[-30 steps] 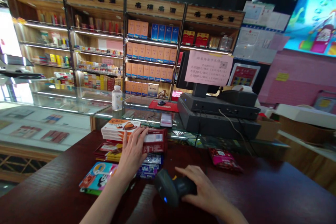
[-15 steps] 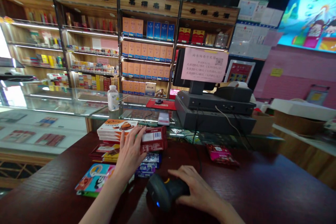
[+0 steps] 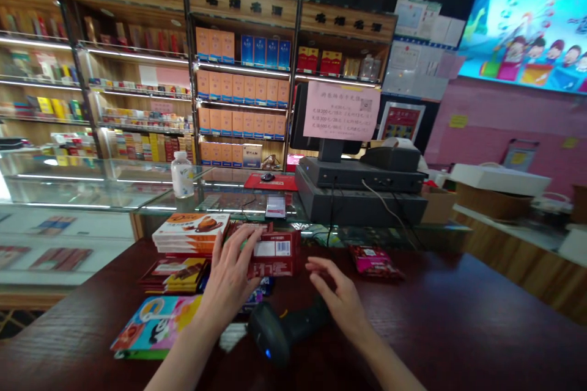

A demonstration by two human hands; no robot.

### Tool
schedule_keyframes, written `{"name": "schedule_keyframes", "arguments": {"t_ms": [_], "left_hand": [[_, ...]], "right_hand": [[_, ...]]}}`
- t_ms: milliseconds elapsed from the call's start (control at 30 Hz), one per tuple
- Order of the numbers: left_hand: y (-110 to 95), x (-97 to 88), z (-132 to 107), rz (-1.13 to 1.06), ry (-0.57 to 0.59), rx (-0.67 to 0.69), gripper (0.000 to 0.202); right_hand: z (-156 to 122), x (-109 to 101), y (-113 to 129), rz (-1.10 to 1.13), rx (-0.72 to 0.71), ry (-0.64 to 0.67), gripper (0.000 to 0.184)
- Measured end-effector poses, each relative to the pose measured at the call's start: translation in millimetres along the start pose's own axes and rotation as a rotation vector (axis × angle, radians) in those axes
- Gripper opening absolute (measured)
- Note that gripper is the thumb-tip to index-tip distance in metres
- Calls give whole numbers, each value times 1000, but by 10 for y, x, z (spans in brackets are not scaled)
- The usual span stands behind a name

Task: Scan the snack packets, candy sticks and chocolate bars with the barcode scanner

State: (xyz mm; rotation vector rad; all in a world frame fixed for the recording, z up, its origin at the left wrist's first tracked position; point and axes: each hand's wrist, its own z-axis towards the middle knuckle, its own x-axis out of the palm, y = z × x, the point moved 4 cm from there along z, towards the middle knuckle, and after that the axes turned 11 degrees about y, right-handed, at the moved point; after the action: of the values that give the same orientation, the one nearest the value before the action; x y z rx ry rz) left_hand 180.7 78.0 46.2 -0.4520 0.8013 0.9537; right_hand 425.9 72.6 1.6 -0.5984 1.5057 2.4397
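Observation:
My left hand [image 3: 233, 266] has its fingers over the left end of a dark red packet [image 3: 277, 266] with a white barcode label, the thumb at its lower edge. More dark red packaging shows behind it. My right hand [image 3: 342, 296] holds nothing, with fingers apart, just above the handle of a black barcode scanner [image 3: 270, 333]. The scanner lies on the table, its blue light on. Left of my left hand are stacked white-and-orange boxes [image 3: 190, 229], red and yellow chocolate packets [image 3: 181, 275] and a colourful panda-print pack [image 3: 153, 327]. Blue-purple packets [image 3: 254, 299] are partly hidden beneath my left hand.
A pink-red packet [image 3: 373, 261] lies on the dark wooden table [image 3: 440, 317] to the right. Behind the table's far edge stand a cash register [image 3: 362, 186], a white bottle [image 3: 182, 175] and a glass counter [image 3: 105, 183]. A cable runs down from the register.
My right hand has let go of the scanner and lifted forward of its handle. My left hand and the dark red packet have shifted right, away from the boxes. The view has turned slightly right.

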Motion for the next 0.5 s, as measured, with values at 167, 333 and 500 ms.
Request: {"name": "schedule_keyframes", "arguments": {"t_ms": [167, 333, 500], "left_hand": [[-167, 26, 28, -18, 28, 55, 86], [-262, 69, 31, -33, 14, 80, 95], [-213, 129, 39, -87, 35, 34, 90]], "right_hand": [[74, 0, -40, 286, 73, -106, 53], [101, 11, -25, 318, 71, -88, 43], [100, -36, 24, 361, 45, -130, 33]]}}
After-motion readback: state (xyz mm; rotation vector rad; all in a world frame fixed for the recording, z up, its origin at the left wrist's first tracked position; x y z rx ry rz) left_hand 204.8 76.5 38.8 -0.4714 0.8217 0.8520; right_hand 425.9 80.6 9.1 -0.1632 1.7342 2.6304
